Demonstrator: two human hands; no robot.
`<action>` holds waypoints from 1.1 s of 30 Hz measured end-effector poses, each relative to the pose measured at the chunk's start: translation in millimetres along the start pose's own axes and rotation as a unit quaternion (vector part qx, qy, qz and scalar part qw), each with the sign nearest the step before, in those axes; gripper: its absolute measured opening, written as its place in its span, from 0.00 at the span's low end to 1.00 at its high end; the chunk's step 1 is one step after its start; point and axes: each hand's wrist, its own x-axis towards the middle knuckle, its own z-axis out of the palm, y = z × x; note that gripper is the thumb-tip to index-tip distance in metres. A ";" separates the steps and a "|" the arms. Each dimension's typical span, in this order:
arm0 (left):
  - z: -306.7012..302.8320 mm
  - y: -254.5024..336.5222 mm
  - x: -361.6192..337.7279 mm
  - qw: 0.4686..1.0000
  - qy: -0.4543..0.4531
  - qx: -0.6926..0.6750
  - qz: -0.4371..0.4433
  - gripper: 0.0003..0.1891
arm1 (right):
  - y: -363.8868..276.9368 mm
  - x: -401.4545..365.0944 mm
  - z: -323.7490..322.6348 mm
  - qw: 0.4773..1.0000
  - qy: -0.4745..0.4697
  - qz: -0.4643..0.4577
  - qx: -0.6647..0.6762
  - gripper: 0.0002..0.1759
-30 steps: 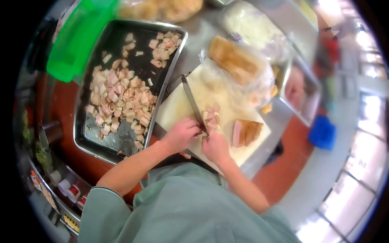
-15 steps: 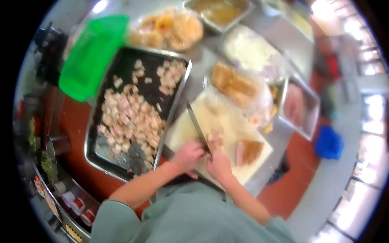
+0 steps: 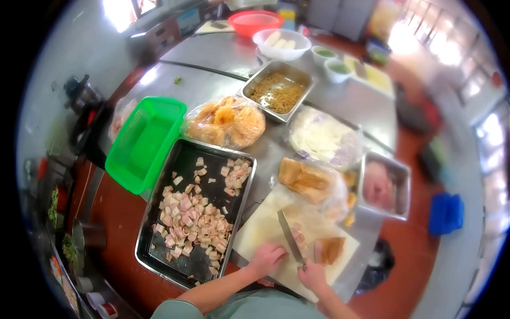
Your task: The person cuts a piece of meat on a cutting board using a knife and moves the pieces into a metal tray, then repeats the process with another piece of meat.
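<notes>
My right hand (image 3: 312, 276) grips the handle of a knife (image 3: 290, 236), its blade pointing away from me over a white cutting board (image 3: 260, 234). Just right of the blade lie pale pink cut pieces of meat (image 3: 299, 239). Beside them is a block of meat with a brown rind (image 3: 330, 250), apart from my hand. My left hand (image 3: 268, 259) rests at the board's left side, away from the blade, fingers lying on the surface with nothing visible in them. To the left, a dark metal tray (image 3: 180, 266) holds many diced meat pieces (image 3: 194, 218).
A green basket (image 3: 143, 143), bagged orange-brown food (image 3: 226, 122) and a metal pan of brown food (image 3: 279, 93) stand beyond the tray. Past the board are browned blocks in plastic (image 3: 305, 181), a bag of white food (image 3: 324, 138) and a pan of pink meat (image 3: 378, 186).
The view has tilted up, showing more of the table. My left hand has moved away from the blade and my right hand; the knife remains in my right hand.
</notes>
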 end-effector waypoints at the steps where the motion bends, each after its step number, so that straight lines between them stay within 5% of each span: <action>1: 3.8 1.2 -2.7 1.000 -0.008 0.008 -0.003 0.11 | 0.2 -3.2 1.4 1.000 0.002 -0.002 0.000 0.16; 6: -4.6 5.9 6.9 0.998 -0.006 0.047 0.039 0.12 | 1.6 2.6 2.5 0.999 0.001 -0.041 -0.020 0.14; 9: -0.2 -3.3 -3.8 0.993 -0.097 0.066 0.012 0.13 | 1.3 -7.7 4.0 0.994 0.024 -0.096 -0.050 0.13; 12: 7.9 -14.7 -2.4 0.993 -0.103 0.042 0.047 0.20 | -6.9 -16.6 -7.4 0.997 0.006 -0.058 -0.051 0.12; 16: 8.6 -16.3 -0.4 0.996 -0.049 0.019 0.078 0.14 | -10.5 -29.6 -23.0 0.994 -0.004 -0.076 -0.075 0.12; 18: 2.7 -11.3 0.1 0.996 -0.045 0.022 0.074 0.13 | -0.5 -32.1 -20.4 0.989 -0.022 -0.107 -0.102 0.17; 21: 1.2 -11.8 0.3 0.997 -0.050 0.019 0.059 0.15 | -20.9 -16.3 -23.0 0.990 -0.117 0.037 -0.067 0.21; 24: 18.2 -16.4 0.0 0.996 0.014 -0.051 0.073 0.14 | -36.5 12.4 -0.3 0.993 -0.042 -0.109 0.004 0.45; 27: 5.2 -12.2 -2.7 0.996 -0.068 0.013 0.049 0.12 | -55.1 25.6 -11.7 0.985 -0.071 -0.089 -0.128 0.52; 29: 31.0 -34.4 -9.5 0.999 -0.042 -0.017 0.025 0.13 | -43.8 27.2 -9.5 0.977 -0.015 -0.158 -0.144 0.43; 31: 23.8 -29.1 -6.7 0.994 -0.098 0.033 0.028 0.14 | -32.0 -6.8 -24.8 0.985 -0.036 -0.101 -0.132 0.29; 33: -2.2 -8.9 -1.6 0.998 -0.055 -0.022 0.009 0.14 | -33.4 -28.7 -28.8 0.993 -0.065 -0.032 -0.092 0.15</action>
